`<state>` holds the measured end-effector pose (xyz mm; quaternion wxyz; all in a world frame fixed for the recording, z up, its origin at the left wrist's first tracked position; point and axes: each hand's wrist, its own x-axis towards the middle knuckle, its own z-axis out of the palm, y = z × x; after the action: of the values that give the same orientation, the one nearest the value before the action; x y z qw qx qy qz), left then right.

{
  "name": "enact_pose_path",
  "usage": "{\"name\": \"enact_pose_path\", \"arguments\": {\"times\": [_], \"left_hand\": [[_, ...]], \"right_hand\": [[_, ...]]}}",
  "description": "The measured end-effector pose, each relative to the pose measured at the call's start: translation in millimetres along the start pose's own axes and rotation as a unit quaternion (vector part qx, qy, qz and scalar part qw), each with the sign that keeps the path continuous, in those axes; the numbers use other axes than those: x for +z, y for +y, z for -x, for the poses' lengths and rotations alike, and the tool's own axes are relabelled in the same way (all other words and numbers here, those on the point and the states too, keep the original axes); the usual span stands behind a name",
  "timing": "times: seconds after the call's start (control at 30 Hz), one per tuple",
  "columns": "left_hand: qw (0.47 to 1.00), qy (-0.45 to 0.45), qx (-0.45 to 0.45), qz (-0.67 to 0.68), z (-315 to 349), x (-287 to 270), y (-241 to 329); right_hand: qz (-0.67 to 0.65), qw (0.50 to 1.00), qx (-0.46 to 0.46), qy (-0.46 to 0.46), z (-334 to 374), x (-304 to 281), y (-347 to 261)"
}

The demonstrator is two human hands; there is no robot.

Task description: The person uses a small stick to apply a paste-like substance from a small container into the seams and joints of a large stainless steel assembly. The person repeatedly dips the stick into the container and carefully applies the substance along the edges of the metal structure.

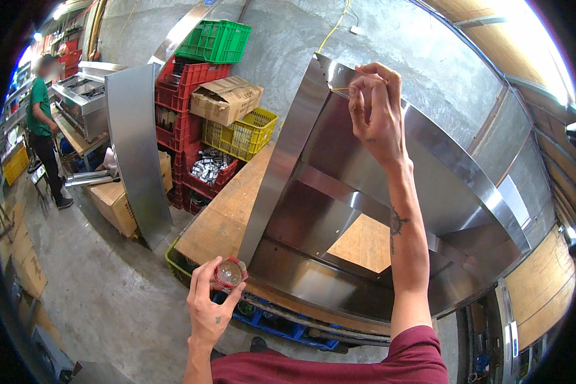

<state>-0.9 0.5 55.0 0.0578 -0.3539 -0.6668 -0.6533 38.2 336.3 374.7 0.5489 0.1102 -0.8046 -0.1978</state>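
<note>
In the head view, the only 1 here, both hands are at work. At the lower centre-left, the left hand [210, 310] has its grip closed around a small cup [229, 272] with a red rim, its mouth turned up toward the camera; what lies inside is hard to make out. At the upper centre-right, the right hand [379, 118] pinches a thin yellow stick [340, 88] between its fingertips, its far end by the top corner of a large steel housing [276, 166]. Whether the tip touches the metal, I cannot tell.

The housing fills the centre and right of the frame, leaning on a wooden bench [214, 224]. Stacked red crates [173, 105] and 1 green crate [219, 42] stand at the upper left-centre; a co-worker [40, 115] is at the far left.

The step in hand looks like dabbing something from the cup onto the corner seam. The next move seems to call for a light, exact touch with the stick, the cup held level.
</note>
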Motion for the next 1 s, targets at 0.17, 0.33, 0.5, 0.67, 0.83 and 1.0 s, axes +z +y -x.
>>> {"name": "enact_pose_path", "arguments": {"times": [0.17, 0.33, 0.5, 0.67, 0.83, 1.0], "left_hand": [[1.0, -0.003, -0.003, 0.003, -0.8, -0.9, 1.6], [1.0, -0.004, 0.002, -0.003, -0.1, 0.7, -4.0], [1.0, -0.002, 0.001, 0.0, -1.3, 0.3, -1.0], [1.0, -0.003, -0.001, 0.007, -1.8, 0.1, 1.8], [1.0, -0.004, -0.011, 0.006, -1.4, -0.4, 0.3], [1.0, -0.004, -0.013, 0.013, -1.1, -1.2, 0.8]], "right_hand": [[-0.004, 1.0, 0.002, 0.003, 0.1, 1.7, -0.2], [0.01, 1.0, -0.007, -0.001, 0.1, 2.0, 0.9], [0.033, 0.999, -0.014, 0.0, -1.1, 0.6, -0.4], [0.007, 1.0, 0.01, -0.002, 1.0, 2.0, 1.1], [0.005, 1.0, 0.013, -0.003, 1.1, 3.1, -0.2], [0.01, 1.0, 0.007, -0.004, -0.1, 2.7, -0.7]]}}
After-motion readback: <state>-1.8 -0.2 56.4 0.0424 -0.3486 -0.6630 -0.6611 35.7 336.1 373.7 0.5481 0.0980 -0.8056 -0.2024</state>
